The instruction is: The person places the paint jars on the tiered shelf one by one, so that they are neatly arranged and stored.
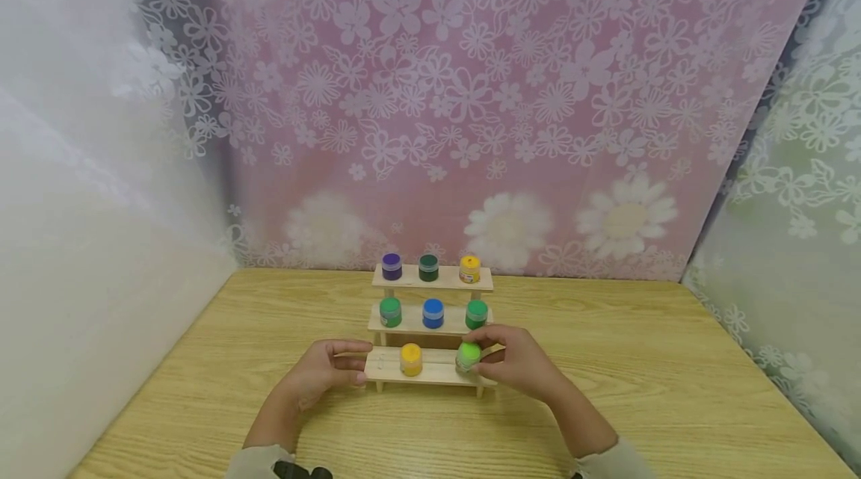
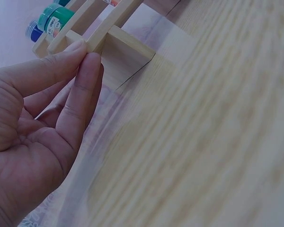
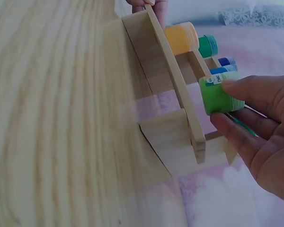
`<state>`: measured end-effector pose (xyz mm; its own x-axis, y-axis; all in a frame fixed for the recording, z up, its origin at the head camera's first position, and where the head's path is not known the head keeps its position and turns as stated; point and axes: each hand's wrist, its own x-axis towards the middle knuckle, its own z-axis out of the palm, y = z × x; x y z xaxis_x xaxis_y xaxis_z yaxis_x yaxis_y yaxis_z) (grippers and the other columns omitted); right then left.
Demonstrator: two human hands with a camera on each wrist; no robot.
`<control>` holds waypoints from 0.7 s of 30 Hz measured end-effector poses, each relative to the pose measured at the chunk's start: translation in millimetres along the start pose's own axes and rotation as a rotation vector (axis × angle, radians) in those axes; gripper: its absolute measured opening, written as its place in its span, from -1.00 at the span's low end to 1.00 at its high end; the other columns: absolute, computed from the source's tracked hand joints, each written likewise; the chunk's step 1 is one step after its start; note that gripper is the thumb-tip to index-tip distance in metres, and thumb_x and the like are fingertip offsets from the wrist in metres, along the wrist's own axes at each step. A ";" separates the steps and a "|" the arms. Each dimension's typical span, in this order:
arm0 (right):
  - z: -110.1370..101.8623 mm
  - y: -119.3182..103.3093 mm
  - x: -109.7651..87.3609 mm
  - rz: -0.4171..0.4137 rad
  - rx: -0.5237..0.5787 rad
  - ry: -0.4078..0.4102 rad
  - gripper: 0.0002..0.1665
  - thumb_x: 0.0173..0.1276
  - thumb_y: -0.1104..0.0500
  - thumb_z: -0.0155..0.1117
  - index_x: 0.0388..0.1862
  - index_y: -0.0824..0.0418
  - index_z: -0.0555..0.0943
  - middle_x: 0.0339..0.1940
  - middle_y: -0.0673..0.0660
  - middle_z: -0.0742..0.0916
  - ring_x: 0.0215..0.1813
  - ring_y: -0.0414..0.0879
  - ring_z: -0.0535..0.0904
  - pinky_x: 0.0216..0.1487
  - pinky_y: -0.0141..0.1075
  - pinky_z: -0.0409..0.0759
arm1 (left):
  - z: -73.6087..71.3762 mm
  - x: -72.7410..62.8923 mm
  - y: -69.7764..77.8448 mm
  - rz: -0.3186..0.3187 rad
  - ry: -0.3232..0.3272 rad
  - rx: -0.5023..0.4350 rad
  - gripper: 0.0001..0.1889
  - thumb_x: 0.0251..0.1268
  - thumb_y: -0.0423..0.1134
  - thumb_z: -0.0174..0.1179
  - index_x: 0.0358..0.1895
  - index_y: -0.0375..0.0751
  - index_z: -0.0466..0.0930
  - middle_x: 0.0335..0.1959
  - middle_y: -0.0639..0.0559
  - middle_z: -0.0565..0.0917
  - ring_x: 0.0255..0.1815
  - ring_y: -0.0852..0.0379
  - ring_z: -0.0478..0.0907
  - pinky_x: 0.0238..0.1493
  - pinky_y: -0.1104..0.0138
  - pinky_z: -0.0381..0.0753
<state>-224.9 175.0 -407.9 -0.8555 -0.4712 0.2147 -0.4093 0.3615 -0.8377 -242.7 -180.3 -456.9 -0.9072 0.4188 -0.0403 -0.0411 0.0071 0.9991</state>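
A three-step wooden display stand carries small paint jars. My right hand pinches a light green paint jar between thumb and fingers, over the right end of the lowest step. In the right wrist view the jar is tilted, its base close to the board. At the stand's left end, my left hand holds the tip of the lowest step between thumb and fingertips. A yellow paint jar stands near the middle of that step.
On the middle step are a green jar, a blue jar and another green jar. The top step bears purple, dark green and yellow jars. Flower-patterned sheeting rises behind the wood-grain table.
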 end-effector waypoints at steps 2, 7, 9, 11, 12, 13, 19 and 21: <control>3.6 0.0 1.1 -0.005 -0.013 0.007 -0.58 0.19 0.43 0.41 0.06 0.28 0.64 -0.03 0.16 0.68 -0.02 0.11 0.61 -0.14 -0.34 0.68 | 0.0 0.2 0.0 -0.001 -0.002 0.001 -0.41 0.08 -0.49 0.40 0.24 -0.51 0.46 0.04 -0.29 0.63 0.00 -0.07 0.63 -0.09 0.16 0.69; 10.5 0.2 3.4 0.004 -0.034 0.009 -0.58 0.17 0.41 0.43 0.05 0.28 0.65 -0.08 0.13 0.69 -0.05 0.07 0.63 -0.17 -0.35 0.68 | 0.3 0.0 0.9 -0.006 -0.003 0.011 -0.41 0.09 -0.48 0.40 0.24 -0.49 0.46 0.05 -0.29 0.63 0.02 -0.08 0.62 -0.07 0.15 0.69; 12.7 0.3 4.0 0.012 -0.038 0.006 -0.58 0.17 0.40 0.44 0.05 0.28 0.65 -0.09 0.13 0.70 -0.06 0.06 0.63 -0.17 -0.35 0.68 | 0.4 0.0 1.3 -0.008 -0.003 0.014 -0.41 0.09 -0.47 0.41 0.24 -0.49 0.46 0.06 -0.29 0.63 0.02 -0.08 0.62 -0.06 0.14 0.68; 14.5 0.3 4.5 0.011 -0.043 0.006 -0.57 0.17 0.39 0.45 0.05 0.28 0.65 -0.09 0.13 0.70 -0.06 0.07 0.64 -0.17 -0.35 0.68 | 0.4 0.1 1.5 -0.010 -0.001 0.014 -0.41 0.09 -0.47 0.41 0.24 -0.49 0.46 0.06 -0.29 0.63 0.02 -0.07 0.62 -0.06 0.14 0.68; 15.2 0.0 4.7 0.008 -0.047 0.008 -0.57 0.17 0.38 0.45 0.05 0.28 0.65 -0.09 0.14 0.70 -0.06 0.07 0.64 -0.17 -0.34 0.69 | 0.4 0.2 1.6 -0.010 0.000 0.014 -0.40 0.08 -0.47 0.41 0.24 -0.49 0.46 0.06 -0.29 0.63 0.02 -0.07 0.62 -0.06 0.15 0.68; 15.9 0.1 5.1 0.006 -0.052 0.010 -0.58 0.18 0.38 0.45 0.05 0.28 0.65 -0.09 0.14 0.70 -0.06 0.07 0.64 -0.17 -0.34 0.69 | 0.5 0.2 1.7 -0.011 0.000 0.013 -0.40 0.08 -0.47 0.41 0.24 -0.49 0.46 0.05 -0.29 0.63 0.02 -0.07 0.62 -0.06 0.15 0.68; 17.8 -1.0 5.9 0.012 -0.069 0.011 -0.57 0.19 0.37 0.45 0.07 0.27 0.65 -0.10 0.12 0.70 -0.06 0.08 0.63 -0.17 -0.35 0.68 | 0.9 -0.1 2.0 -0.011 0.002 0.008 -0.40 0.07 -0.49 0.41 0.24 -0.50 0.46 0.04 -0.30 0.63 0.01 -0.05 0.62 -0.08 0.16 0.69; 17.6 -1.4 5.7 0.009 -0.077 0.010 -0.57 0.19 0.36 0.45 0.07 0.27 0.64 -0.10 0.11 0.70 -0.07 0.07 0.63 -0.17 -0.36 0.68 | 1.0 -0.2 2.2 -0.012 0.004 0.009 -0.40 0.07 -0.49 0.41 0.24 -0.50 0.46 0.04 -0.29 0.63 0.00 -0.05 0.63 -0.08 0.16 0.69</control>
<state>-223.6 157.7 -414.3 -0.8621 -0.4601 0.2122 -0.4242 0.4266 -0.7988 -242.2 -179.4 -454.6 -0.9082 0.4152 -0.0521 -0.0479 0.0205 0.9986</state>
